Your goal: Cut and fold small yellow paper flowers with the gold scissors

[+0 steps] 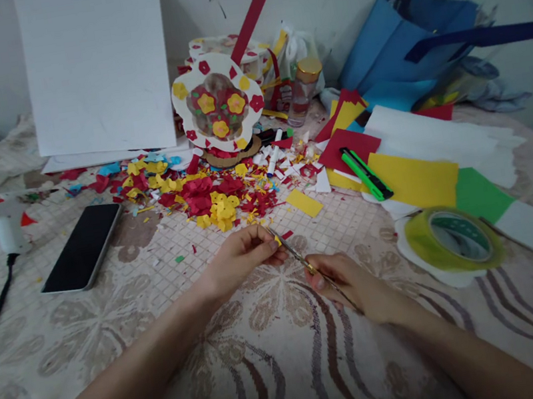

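Slim metal tweezers (290, 248) lie slantwise in my right hand (350, 279), whose thumb and fingers pinch them around the middle. Their tips reach up and left to my left hand (248, 251). Between the left thumb and fingers is a small yellow paper piece (278, 241), mostly hidden, with the tweezers' tips touching or right beside it. A narrow red paper scrap (287, 234) shows just past the tips. Beyond my hands lie yellow paper flowers (222, 210) and red paper flowers (198, 195) in a loose heap, with a yellow paper rectangle (304, 202) to their right.
At left are a phone (82, 247) and a glue gun (5, 220). Right: a green utility knife (366, 173), paper sheets (414, 175) and a tape roll (419, 249). Behind stand a flower-decorated paper piece (250, 128), a white board (96, 68), a bottle (299, 96) and a blue bag (373, 41).
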A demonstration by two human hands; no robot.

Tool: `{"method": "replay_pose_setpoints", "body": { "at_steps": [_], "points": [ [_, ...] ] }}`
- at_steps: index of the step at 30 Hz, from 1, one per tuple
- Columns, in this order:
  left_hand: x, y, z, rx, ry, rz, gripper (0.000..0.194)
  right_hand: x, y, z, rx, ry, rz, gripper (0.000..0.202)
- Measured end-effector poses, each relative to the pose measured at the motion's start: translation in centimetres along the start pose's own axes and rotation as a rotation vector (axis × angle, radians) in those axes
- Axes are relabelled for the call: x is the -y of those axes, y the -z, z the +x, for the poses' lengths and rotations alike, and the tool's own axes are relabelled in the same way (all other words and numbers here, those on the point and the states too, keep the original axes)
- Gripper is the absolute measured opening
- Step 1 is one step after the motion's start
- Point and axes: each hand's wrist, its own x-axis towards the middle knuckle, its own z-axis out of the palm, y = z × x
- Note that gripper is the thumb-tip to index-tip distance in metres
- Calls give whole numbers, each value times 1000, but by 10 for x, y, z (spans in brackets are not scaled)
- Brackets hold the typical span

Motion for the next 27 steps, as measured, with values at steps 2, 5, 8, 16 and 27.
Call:
{"method": "replay_pose_setpoints", "body": {
  "at_steps": [2, 5, 8, 16, 27],
  "points": [
    [0, -1, 0, -13, 3, -13, 24, 0, 0, 1, -8, 6, -8, 46],
    [1, -2, 0, -22, 1, -34, 25, 0, 0, 1, -14, 6, -10, 44],
    [1, -3, 0, -29, 1, -38, 24, 0, 1, 1, -12, -1, -25, 43],
    [2, -2, 1, -32, 7, -12, 20, -2, 1, 0, -12, 9, -38, 39],
    [2, -2, -2, -25, -4, -34, 20, 1, 2, 0, -9, 5, -57, 37]
  ]
}}
